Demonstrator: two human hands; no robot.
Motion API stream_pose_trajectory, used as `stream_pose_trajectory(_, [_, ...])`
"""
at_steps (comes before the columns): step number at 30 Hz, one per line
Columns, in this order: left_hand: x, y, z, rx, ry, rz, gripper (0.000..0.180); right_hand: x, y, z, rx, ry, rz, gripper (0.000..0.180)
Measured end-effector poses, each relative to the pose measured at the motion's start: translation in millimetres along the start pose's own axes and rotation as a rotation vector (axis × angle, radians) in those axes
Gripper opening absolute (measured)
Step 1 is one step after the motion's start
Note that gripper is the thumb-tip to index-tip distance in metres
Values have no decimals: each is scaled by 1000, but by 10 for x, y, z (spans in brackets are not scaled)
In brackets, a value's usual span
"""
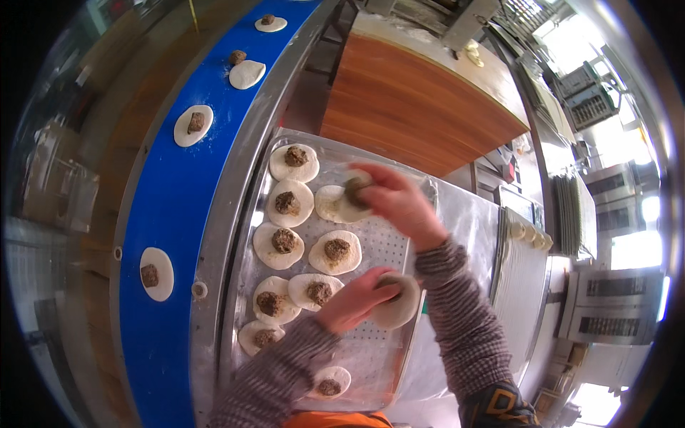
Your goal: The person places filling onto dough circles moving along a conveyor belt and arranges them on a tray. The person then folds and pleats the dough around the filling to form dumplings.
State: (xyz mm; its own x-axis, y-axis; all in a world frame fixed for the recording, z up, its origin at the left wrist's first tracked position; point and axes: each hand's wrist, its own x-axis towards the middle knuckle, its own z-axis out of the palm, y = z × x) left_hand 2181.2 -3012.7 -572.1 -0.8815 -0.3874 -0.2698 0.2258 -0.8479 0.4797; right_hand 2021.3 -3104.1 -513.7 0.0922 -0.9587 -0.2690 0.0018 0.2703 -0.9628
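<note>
My left hand (355, 298) is closed on the edge of a round dough wrapper (401, 312), held above the lower right part of a perforated metal tray (374, 257). The thumb lies over this wrapper's dark filling. Farther up, my right hand (401, 198) is blurred and closed on a greenish-brown filling lump (356, 191) over a pale dough round (351, 210). Another dough round (327, 203) lies beside it on the tray. To the left and below, several flat rounds with brown filling rest on the tray, among them one dough round (337, 262) between my hands.
A blue conveyor belt (163, 192) runs along the left, carrying several dough rounds with filling pieces. Its metal rail (227, 192) borders the tray. Beyond stands a wooden-sided table (421, 100). Right of the tray is a metal surface (460, 207), then a rack of stacked trays (524, 264).
</note>
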Motion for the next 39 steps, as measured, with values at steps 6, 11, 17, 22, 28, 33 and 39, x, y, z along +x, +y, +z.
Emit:
stream_pose_trajectory(6, [1028,-430,-143,1241,398,398,22,75,639,-1012,-7,325,295,43])
stream_pose_trajectory(11, [476,-222,42,1327,491,620,49,41,879,-1077,-628,394,-6,45])
stream_pose_trajectory(17, [-1562,1008,-583,1258,1212,773,34,435,214,-157,-785,415,-239,40])
stream_pose_trajectory(22, [-2297,1462,-1335,1767,1475,670,48,1437,-68,1465,-723,-43,-600,46])
stream_pose_trajectory(28, [-2784,1281,-1565,1211,1465,588,37,1953,-131,2689,-1142,-311,-789,41])
stream_pose_trajectory(33, [-3482,1120,-1614,1162,1382,393,37,1484,-217,2846,-862,-507,-112,43])
stream_pose_trajectory(39, [-3959,796,-1664,973,1383,291,51,944,185,3063,-1179,-325,-449,62])
